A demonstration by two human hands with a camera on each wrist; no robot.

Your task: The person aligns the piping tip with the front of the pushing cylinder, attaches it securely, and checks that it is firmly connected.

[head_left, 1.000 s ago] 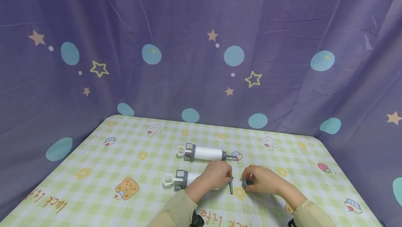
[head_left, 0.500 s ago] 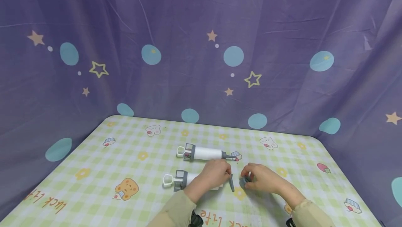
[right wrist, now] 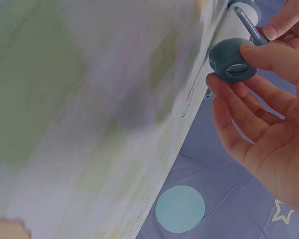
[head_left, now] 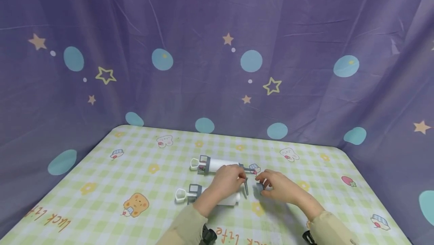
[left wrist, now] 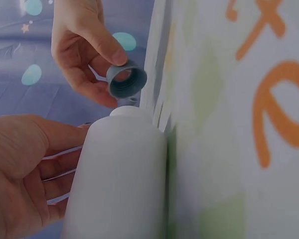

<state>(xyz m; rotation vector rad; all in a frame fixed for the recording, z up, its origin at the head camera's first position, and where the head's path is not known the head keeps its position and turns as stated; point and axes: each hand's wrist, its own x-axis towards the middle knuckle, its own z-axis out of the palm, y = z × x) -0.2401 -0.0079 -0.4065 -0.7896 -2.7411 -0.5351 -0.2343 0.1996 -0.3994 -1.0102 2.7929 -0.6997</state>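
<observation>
My left hand (head_left: pixel 228 180) pinches a slim grey nozzle (head_left: pixel 246 187) by its wider end; the tip points down toward me. Close by on the right, my right hand (head_left: pixel 279 186) holds a grey threaded ring cap (right wrist: pixel 229 52) between thumb and fingers, apart from the nozzle. Under my left forearm lies a syringe-like press (head_left: pixel 230 199) with a white barrel, grey frame and white pull handle; its right end is bare. In the left wrist view, its white barrel (left wrist: pixel 119 174) narrows to a short neck, with the ring cap (left wrist: pixel 120 91) beyond it.
Beyond the hands lies a second, similar press (head_left: pixel 222 165), with a grey nozzle (head_left: pixel 250 169) fitted at its right end. A checked cloth (head_left: pixel 169 215) with printed figures covers the table. Purple curtains (head_left: pixel 203 30) stand behind the table and at both sides.
Both hands have moved away from me, the left with the nozzle, the right with the ring cap. The ring cap has turned in my fingers. The near press's bare end now shows.
</observation>
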